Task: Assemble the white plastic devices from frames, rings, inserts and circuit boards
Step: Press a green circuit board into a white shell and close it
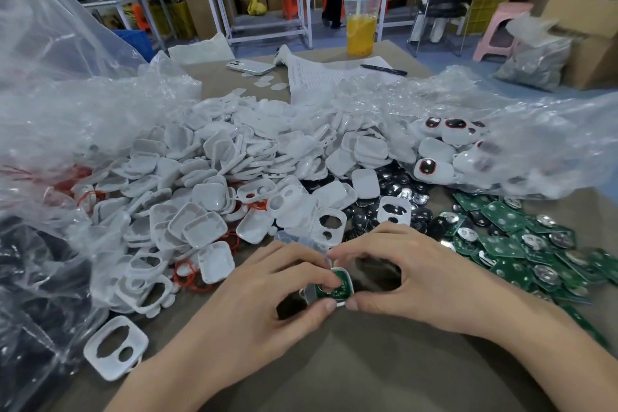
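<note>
Brown table (368, 371) beneath white shells (214, 150), circuit boards (501, 246)

Nearest me, centre, a white frame (346, 274) holds a green circuit board (341, 279), seated I think, though partly hidden. White shells (234, 160) heap far and left of it; loose green boards (501, 244) spread right.

The left hand (267, 298) and right hand (411, 274) pinch the white shell (349, 281), so fingers hide most of it and of the green board (341, 278) inside. The plastic bag (50, 144) runs off the tabletop's left edge, and the dark stuff inside is too blurry to tell. Can't read the print on the paper sheet (314, 77), it's too small.
</note>
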### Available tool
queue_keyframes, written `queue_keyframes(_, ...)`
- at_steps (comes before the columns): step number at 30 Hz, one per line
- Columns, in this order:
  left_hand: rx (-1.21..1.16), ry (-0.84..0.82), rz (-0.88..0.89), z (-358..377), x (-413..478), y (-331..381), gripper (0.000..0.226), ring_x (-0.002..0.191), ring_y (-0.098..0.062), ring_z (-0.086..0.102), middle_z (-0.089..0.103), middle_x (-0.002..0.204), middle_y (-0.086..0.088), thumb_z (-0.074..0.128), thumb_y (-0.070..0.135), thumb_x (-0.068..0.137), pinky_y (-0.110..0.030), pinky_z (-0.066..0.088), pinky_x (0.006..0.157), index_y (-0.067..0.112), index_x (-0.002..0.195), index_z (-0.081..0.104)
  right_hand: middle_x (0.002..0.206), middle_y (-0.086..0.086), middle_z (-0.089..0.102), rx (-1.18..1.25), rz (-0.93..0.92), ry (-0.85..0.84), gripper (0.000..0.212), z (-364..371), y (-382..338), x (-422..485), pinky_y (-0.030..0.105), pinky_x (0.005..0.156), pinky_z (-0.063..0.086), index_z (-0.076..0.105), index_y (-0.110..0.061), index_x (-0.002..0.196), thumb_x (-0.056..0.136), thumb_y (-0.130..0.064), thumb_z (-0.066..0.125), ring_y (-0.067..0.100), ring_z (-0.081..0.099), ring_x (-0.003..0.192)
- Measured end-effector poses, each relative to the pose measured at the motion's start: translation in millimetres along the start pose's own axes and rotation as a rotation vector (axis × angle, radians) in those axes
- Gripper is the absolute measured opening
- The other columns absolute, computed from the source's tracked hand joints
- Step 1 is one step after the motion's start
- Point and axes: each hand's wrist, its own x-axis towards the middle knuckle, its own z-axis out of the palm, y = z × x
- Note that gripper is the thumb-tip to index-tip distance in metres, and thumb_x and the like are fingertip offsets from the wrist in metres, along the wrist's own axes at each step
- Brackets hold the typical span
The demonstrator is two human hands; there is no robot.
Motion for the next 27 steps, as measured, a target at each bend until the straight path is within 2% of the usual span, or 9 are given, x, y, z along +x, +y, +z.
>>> queue_keyframes(13, -0.026, -0.037, -0.049, 2.1, 0.2, -0.3, 0.017, 0.115, -0.004, 0.055, 0.054, 0.114, 0.025, 0.056, 0.052, 0.097, -0.025, 0.043, 0.095, 0.044, 0.110, 0.062, 0.116, -0.044, 0.049, 0.029, 0.004, 0.001, 0.047, -1.6, 0.4, -0.7, 0.009, 0.096, 0.034, 0.050, -0.054, 0.121, 0.080, -0.058, 0.073, -0.007, 0.044, 0.121)
queue_keyframes(19, -0.022, -0.050, -0.065, 1.3, -0.2, 2.3, 0.018, 0.112, -0.003, 0.053, 0.049, 0.113, 0.026, 0.054, 0.053, 0.096, -0.022, 0.041, 0.093, 0.044, 0.110, 0.060, 0.114, -0.039, 0.054, 0.049, 0.030, 0.009, 0.043, -0.9, 0.6, -1.2, 0.022, 0.096, 0.043, 0.051, -0.053, 0.113, 0.075, -0.064, 0.069, -0.005, 0.045, 0.121)
queue_keyframes(27, 0.020, -0.056, -0.068, 1.4, 0.3, 4.3, 0.015, 0.110, -0.003, 0.051, 0.046, 0.113, 0.027, 0.054, 0.050, 0.097, -0.018, 0.039, 0.091, 0.043, 0.110, 0.059, 0.114, -0.036, 0.051, 0.040, 0.025, 0.000, 0.040, -0.3, 1.0, -1.2, 0.024, 0.092, 0.044, 0.054, -0.053, 0.109, 0.074, -0.067, 0.066, -0.004, 0.045, 0.118)
